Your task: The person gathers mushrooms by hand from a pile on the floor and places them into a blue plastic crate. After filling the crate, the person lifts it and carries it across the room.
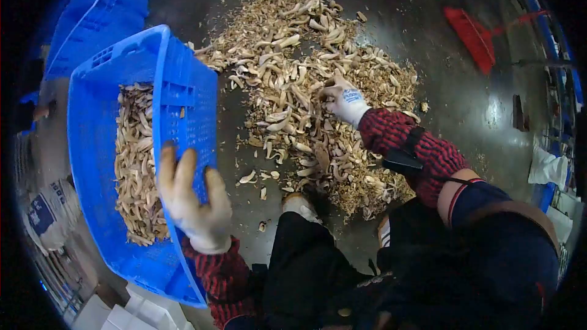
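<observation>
Your gloved left hand [195, 205] is by the right side of the tilted blue crate [189, 98], on the left of the scene, its grip open with the fingers apart; whether it touches the crate is unclear; your gloved right hand [345, 99] is at the pile of mushroom pieces [299, 113], which spreads over the floor [489, 107] from near your shoes [301, 208] to the far middle; you cannot tell whether that grip has closed on any; more pieces [136, 165] lie inside the crate; a red dustpan [472, 38] lies far right; another crate [107, 9] stands far left.
</observation>
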`<state>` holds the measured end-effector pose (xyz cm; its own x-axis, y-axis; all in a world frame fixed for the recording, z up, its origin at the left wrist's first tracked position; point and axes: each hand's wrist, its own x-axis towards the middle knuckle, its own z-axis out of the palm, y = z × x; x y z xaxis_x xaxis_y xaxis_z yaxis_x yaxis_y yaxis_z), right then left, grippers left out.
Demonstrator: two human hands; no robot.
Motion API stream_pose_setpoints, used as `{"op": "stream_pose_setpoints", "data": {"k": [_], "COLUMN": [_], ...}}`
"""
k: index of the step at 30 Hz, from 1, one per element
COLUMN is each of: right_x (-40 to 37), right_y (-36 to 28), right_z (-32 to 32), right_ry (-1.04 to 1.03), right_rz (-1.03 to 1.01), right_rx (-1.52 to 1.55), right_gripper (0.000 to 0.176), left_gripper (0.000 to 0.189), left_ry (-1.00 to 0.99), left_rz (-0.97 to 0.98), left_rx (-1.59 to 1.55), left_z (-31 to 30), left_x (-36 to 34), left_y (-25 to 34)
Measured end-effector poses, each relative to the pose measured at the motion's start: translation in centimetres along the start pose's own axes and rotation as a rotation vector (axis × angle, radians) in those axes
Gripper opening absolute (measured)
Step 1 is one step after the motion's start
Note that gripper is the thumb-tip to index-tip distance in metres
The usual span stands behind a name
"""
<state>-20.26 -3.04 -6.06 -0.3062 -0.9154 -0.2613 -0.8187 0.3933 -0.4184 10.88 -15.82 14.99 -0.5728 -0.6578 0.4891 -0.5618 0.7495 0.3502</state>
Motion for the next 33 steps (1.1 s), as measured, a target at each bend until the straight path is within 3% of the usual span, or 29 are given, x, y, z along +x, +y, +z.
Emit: {"op": "stream_pose_setpoints", "data": {"k": [3, 5, 7, 9, 11, 13, 15, 17, 19, 21, 23, 25, 26, 27, 29, 31, 33], "right_x": [-2.7, -4.3, -5.6, -6.5, -7.0, -4.6, -0.4, 3.8, 5.4, 4.9, 2.2, -2.2, -4.4, -6.1, -9.4, -11.3, -11.2], "right_y": [2.1, 3.9, 5.1, 8.5, 13.6, 7.8, 6.0, 1.8, -0.5, 0.7, 3.6, 6.5, 7.4, 7.3, 7.0, 2.9, -0.7], "right_z": [-1.4, -4.6, -9.6, -11.6, -9.6, -12.0, -8.8, -7.9, -5.4, -3.3, -2.4, 0.1, 0.7, 0.3, 1.5, 1.0, 2.7], "right_ry": [0.053, -0.168, -0.417, -0.739, -0.793, -0.456, -0.013, -0.092, -0.235, -0.257, -0.079, 0.165, 0.172, 0.136, 0.221, 0.06, -0.225], "right_rz": [-0.085, -0.021, 0.194, 0.222, 0.101, 0.131, -0.051, 0.005, 0.26, 0.274, 0.153, 0.119, 0.208, 0.283, 0.237, 0.196, 0.368], "right_rx": [0.148, 0.226, 0.091, -0.094, -0.489, -0.314, -0.061, -0.077, -0.08, -0.183, -0.053, -0.053, 0.047, 0.059, 0.091, 0.121, 0.325], "right_gripper": [0.042, 0.042, 0.044, 0.043, 0.046, 0.051, 0.047, 0.053, 0.059, 0.06, 0.057, 0.043, 0.036, 0.034, 0.033, 0.039, 0.052], "left_gripper": [0.036, 0.034, 0.032, 0.034, 0.048, 0.064, 0.072, 0.079, 0.09, 0.094, 0.094, 0.09, 0.079, 0.069, 0.065, 0.067, 0.068], "left_ry": [-0.25, -0.377, -0.543, -0.635, -0.737, -0.863, -0.951, -1.038, -1.178, -1.204, -1.128, -1.05, -1.11, -1.096, -1.072, -1.013, -0.952], "left_rz": [-0.042, -0.024, -0.041, -0.019, 0.093, 0.059, 0.037, 0.012, 0.015, -0.054, 0.029, 0.05, -0.069, -0.039, -0.027, -0.135, -0.244], "left_rx": [-0.23, -0.258, -0.346, -0.442, -0.443, -0.35, -0.213, -0.07, -0.001, -0.029, 0.015, -0.016, -0.059, -0.084, -0.159, -0.221, -0.27], "left_z": [4.9, 9.3, 12.7, 16.3, 20.0, 21.7, 23.3, 23.6, 22.2, 20.2, 18.7, 17.9, 17.3, 17.2, 18.2, 18.9, 18.7], "left_x": [0.5, -0.3, -0.1, 0.3, 0.8, 2.3, 3.0, 2.9, 1.7, -1.2, -6.3, -11.5, -12.9, -14.7, -18.8, -20.3, -20.9], "left_y": [-0.5, -2.0, -2.0, -1.4, -0.8, 1.3, 2.1, 2.2, 2.1, 1.3, 0.3, -0.2, 0.4, 0.1, -0.9, -1.2, -0.9]}}
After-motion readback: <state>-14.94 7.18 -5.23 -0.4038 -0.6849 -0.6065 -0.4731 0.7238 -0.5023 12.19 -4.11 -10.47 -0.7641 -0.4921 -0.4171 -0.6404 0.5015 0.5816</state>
